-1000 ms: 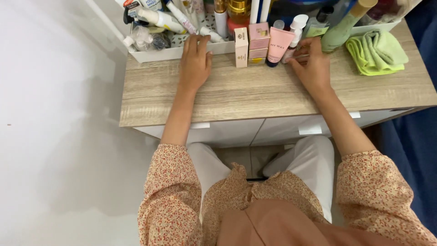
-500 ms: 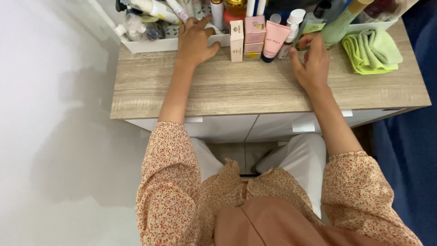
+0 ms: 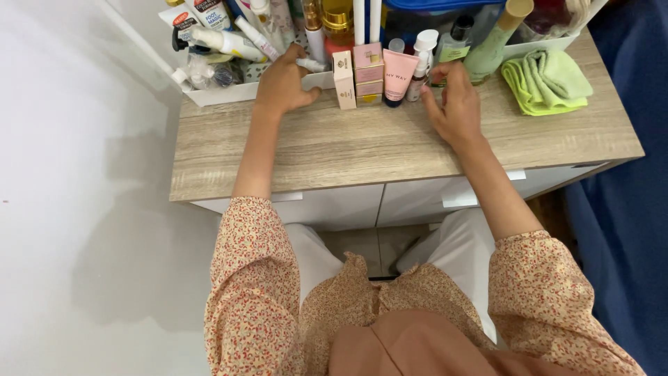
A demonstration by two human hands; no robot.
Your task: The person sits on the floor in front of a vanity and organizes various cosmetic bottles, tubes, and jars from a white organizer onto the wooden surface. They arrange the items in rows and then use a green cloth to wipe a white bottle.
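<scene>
My left hand (image 3: 284,85) lies on the front rim of a white tray (image 3: 221,93) full of tubes and bottles, fingers curled and apart, its fingertips by a small white tube (image 3: 310,65). My right hand (image 3: 456,104) hovers over the wooden desk top (image 3: 362,146) with its fingers spread. Its thumb and forefinger are right beside a small white-capped bottle (image 3: 420,75); I cannot see a firm grip. Between my hands stand a cream box (image 3: 344,81), a stack of small pink boxes (image 3: 369,72) and a pink tube (image 3: 398,75).
A tall pale green bottle (image 3: 491,44) stands behind my right hand. A folded green cloth (image 3: 547,81) lies at the desk's right end. A white wall is on the left, a blue curtain (image 3: 619,230) on the right, and white drawers sit under the top.
My left hand has slid forward from the desk top onto the tray's rim. My right hand stays by the small bottles, its fingers a little more lifted.
</scene>
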